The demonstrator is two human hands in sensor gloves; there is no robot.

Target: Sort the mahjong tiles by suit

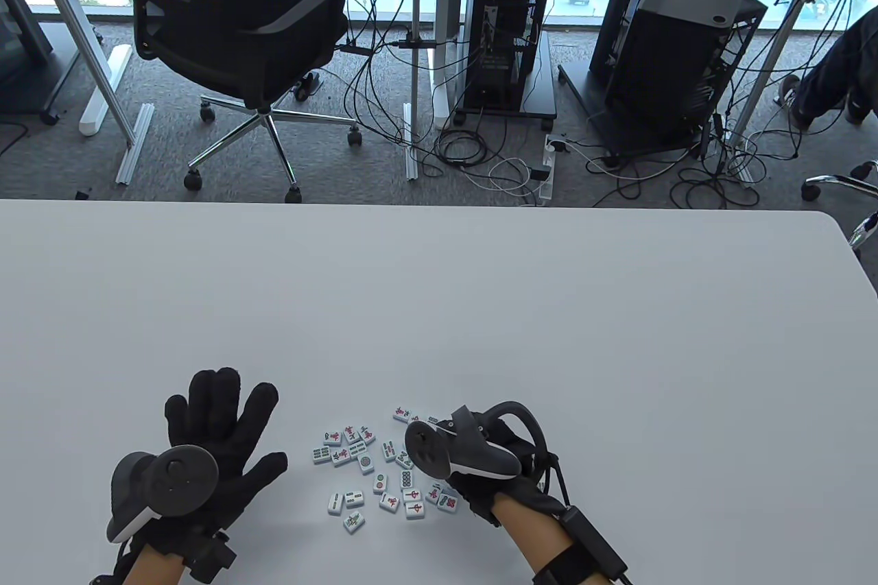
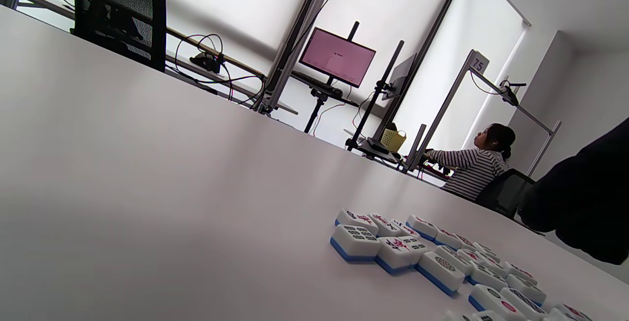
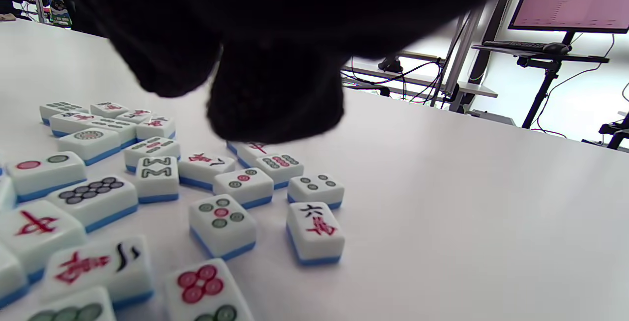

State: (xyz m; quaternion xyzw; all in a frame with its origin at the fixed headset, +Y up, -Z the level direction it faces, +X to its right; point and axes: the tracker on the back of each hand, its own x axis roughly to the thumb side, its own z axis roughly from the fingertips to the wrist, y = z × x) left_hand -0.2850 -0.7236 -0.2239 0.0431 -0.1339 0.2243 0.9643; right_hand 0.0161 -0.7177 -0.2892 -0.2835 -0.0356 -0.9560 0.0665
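Table view, lower edge: the left hand [image 1: 219, 437] is laid flat on the white table [image 1: 480, 297] at lower left, fingers spread and straight, nothing grasped; a tracker [image 1: 161, 485] is strapped to its back. At lower centre-right the right hand [image 1: 490, 468] is seen above the right margin of the mahjong tiles [image 1: 381, 468], its fingers hidden under its own tracker [image 1: 459, 451]; in the right wrist view two gloved fingertips [image 3: 275, 100] hang just over the tiles, but whether a tile is pinched cannot be told. The tiles are scattered face up in a loose, unsorted cluster between the two hands, near the bottom centre; blue backs and mixed suits are shown in the wrist views. Beyond the table's far edge, at upper left, an office chair [image 1: 233, 43] is seen; computer towers [image 1: 679, 57] and floor cables occupy the upper right.
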